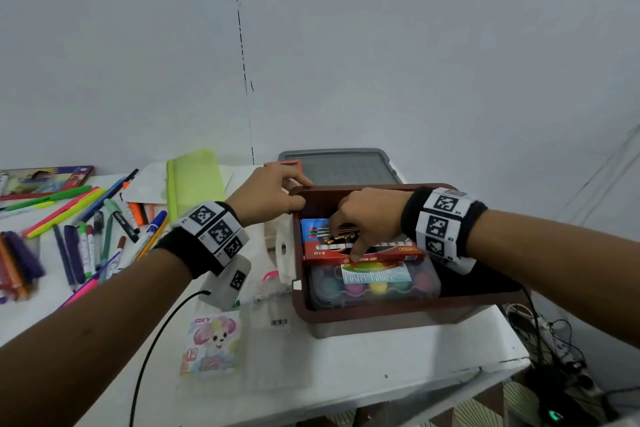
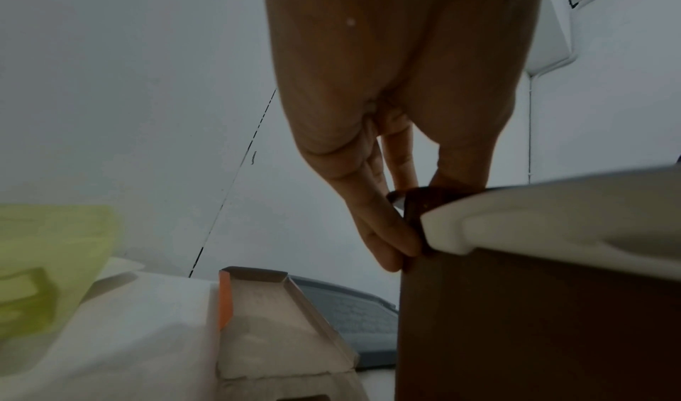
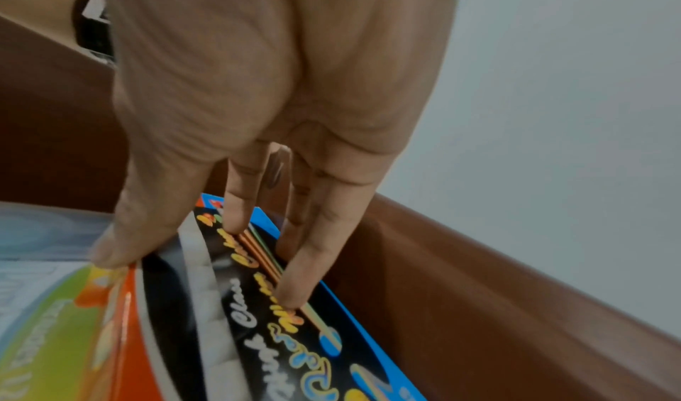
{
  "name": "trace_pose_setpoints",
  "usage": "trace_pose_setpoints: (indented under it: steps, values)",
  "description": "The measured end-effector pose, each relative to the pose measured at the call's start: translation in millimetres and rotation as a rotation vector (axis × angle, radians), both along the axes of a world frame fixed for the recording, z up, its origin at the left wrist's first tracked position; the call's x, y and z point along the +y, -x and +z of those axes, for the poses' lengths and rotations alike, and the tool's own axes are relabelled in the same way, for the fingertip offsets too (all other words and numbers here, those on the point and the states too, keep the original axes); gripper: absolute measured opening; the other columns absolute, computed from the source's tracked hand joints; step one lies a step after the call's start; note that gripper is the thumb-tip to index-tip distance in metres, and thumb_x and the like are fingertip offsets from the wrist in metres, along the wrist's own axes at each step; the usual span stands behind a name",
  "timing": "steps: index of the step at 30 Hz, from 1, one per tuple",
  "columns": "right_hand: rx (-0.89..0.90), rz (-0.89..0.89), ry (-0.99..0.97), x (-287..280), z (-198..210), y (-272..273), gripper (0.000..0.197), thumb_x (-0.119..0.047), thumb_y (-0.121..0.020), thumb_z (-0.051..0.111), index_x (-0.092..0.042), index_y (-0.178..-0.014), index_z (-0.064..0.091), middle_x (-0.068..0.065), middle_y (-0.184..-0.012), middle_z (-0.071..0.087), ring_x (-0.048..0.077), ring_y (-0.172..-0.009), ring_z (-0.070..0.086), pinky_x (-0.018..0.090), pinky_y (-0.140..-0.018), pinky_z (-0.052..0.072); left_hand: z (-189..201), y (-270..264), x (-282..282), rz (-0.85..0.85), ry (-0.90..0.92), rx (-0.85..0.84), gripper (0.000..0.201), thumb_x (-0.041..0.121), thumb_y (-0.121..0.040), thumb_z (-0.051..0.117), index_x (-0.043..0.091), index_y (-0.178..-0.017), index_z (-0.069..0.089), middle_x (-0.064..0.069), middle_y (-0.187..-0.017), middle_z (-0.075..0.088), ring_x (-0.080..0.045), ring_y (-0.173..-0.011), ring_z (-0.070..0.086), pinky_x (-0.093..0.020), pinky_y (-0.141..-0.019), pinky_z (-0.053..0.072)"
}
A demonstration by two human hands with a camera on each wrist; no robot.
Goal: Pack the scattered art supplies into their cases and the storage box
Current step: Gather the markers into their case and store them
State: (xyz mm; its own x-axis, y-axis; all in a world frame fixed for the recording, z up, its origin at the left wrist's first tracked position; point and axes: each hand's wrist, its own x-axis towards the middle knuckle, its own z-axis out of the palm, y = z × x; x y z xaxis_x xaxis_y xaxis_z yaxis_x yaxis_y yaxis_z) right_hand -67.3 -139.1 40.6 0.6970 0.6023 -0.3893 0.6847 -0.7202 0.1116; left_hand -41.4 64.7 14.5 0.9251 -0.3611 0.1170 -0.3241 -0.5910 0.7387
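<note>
A brown storage box [image 1: 398, 314] stands open on the white table. Inside it a clear poster paints case [image 1: 374, 282] lies flat near the front. A red, black and blue colour set box [image 1: 391, 250] leans over the case's far edge. My right hand [image 1: 346, 241] holds this box, thumb on its near orange edge and fingers across its top face [image 3: 258, 334]. My left hand [image 1: 266, 194] pinches the storage box's far left corner rim, thumb inside and fingers outside [image 2: 383, 241]. The paints label [image 3: 44, 328] shows beside my thumb.
Several pens and markers [image 1: 86, 229] lie scattered at the left, with a green pouch [image 1: 194, 180] and a flat pencil tin [image 1: 45, 180] behind them. A grey lid [image 1: 343, 166] sits behind the box. A DIY pack [image 1: 211, 343] lies near me. Cables [image 1: 554, 340] hang past the table's right edge.
</note>
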Motion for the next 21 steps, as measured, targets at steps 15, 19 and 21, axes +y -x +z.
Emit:
trace_pose_setpoints:
  steps: [15, 19, 21]
  values:
    - [-0.069, -0.288, -0.443, 74.3, 69.5, 26.1, 0.021, -0.036, -0.089, 0.065, -0.024, -0.104, 0.07, -0.006, -0.078, 0.073, 0.003, -0.07, 0.065, 0.027, -0.075, 0.051, 6.5, 13.8, 85.0, -0.059, 0.098, 0.168, 0.019, 0.012, -0.089, 0.067, 0.004, -0.106, 0.067, -0.015, -0.091, 0.072, -0.025, -0.089, 0.071, -0.035, -0.076, 0.06]
    - [-0.133, -0.325, -0.604, 122.5, 86.5, 56.1, 0.017, -0.033, -0.088, 0.067, -0.02, -0.099, 0.072, -0.012, -0.075, 0.069, 0.003, -0.063, 0.065, 0.024, -0.07, 0.054, -1.0, 24.6, 124.4, -0.091, 0.012, 0.177, 0.019, 0.016, -0.088, 0.069, 0.007, -0.104, 0.07, -0.014, -0.09, 0.073, -0.027, -0.089, 0.07, -0.036, -0.076, 0.06]
    - [-0.1, -0.375, -0.702, 142.1, 84.2, 76.0, 0.013, -0.03, -0.088, 0.067, -0.019, -0.095, 0.071, -0.012, -0.07, 0.069, 0.002, -0.058, 0.065, 0.019, -0.064, 0.054, -11.8, 31.6, 141.3, -0.115, -0.065, 0.197, 0.022, 0.021, -0.086, 0.071, 0.009, -0.105, 0.071, -0.006, -0.087, 0.073, -0.029, -0.086, 0.069, -0.038, -0.077, 0.06]
